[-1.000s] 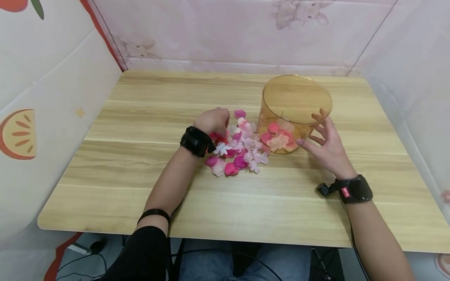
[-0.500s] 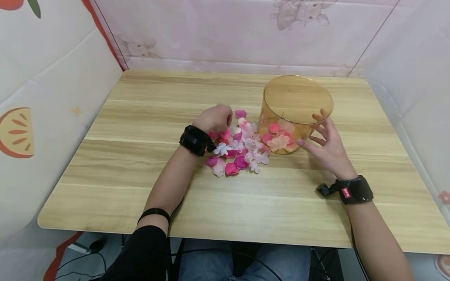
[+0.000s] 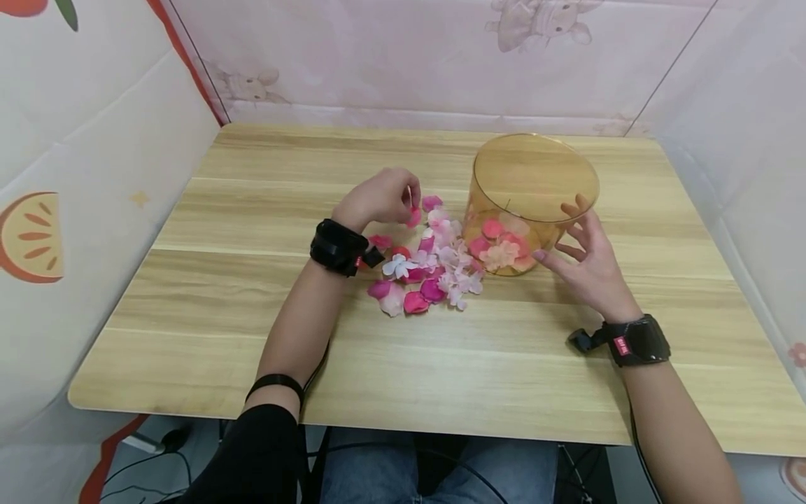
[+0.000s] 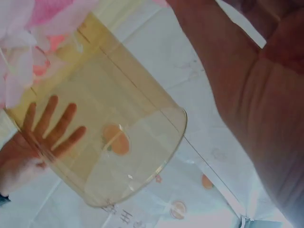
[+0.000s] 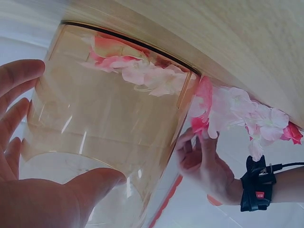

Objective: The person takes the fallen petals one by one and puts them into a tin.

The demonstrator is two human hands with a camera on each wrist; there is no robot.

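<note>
On the counter (image 3: 252, 350):
left hand (image 3: 380, 199): I am pinching a pink petal (image 3: 413, 217) to lift it.
right hand (image 3: 582, 262): I am spreading my fingers open against the yellow tub (image 3: 535, 183) to keep it from sliding.

Light wooden table (image 3: 252, 336); pale cartoon-printed walls (image 3: 403, 63) around it.

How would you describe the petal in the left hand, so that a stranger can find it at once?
Start at the amber container on the wooden table, then look left to the petal pile. Just above the pile, the left hand pinches a pink petal. It alone is lifted off the table.
</note>
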